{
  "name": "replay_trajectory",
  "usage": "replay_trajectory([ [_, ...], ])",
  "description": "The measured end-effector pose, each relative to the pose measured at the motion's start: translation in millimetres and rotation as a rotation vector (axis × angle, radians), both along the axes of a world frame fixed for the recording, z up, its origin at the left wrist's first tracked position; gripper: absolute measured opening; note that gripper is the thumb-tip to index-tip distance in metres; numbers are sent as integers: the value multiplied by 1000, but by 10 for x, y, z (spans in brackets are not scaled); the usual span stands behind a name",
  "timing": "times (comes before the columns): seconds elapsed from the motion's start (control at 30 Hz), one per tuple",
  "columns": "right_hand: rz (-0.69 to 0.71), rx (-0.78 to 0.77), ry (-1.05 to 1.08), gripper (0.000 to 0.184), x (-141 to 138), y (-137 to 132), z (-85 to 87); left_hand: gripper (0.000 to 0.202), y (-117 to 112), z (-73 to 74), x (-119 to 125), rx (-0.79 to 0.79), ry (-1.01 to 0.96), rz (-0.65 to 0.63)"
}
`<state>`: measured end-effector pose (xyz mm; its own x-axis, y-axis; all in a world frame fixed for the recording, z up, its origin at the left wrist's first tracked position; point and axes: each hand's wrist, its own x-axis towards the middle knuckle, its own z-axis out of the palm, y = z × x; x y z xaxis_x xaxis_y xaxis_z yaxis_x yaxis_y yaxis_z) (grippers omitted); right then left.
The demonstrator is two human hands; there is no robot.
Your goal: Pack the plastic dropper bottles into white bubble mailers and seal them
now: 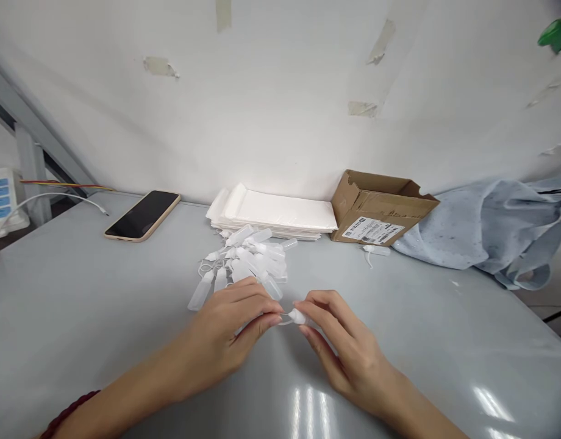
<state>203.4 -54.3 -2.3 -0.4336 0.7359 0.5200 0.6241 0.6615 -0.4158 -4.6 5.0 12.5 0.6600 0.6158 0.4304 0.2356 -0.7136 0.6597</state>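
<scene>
Between thumb and fingers, my right hand point(349, 344) grips a small dropper bottle point(297, 316), its white tapered top pointing left. Most of the bottle's body is hidden by those fingers. My left hand point(244, 320) is pinched shut just left of the bottle's tip. A fine thin line and a curved white strap run from the top to the left fingertips; what they pinch is too small to make out. Just beyond the left hand lies a pile of similar clear bottles with white tops point(244, 259), some with looped straps.
White padded envelopes point(280, 210) are stacked against the wall beside an open cardboard box point(381, 210). One single bottle point(377, 250) lies before the box. A phone point(143, 214) and white cable point(56, 195) are at left, a power strip point(3, 201) farther left. Blue-grey fabric point(482, 228) lies at right.
</scene>
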Motion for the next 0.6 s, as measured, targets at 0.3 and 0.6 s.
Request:
replay_trajectory([
  [0.3,-33,104,-151,28,-9,-13,34,15,-48,-70,-2,83,23,-9],
  [0.6,-31,186,-284,36,8,-44,-56,19,-87,-125,28,243,153,2],
])
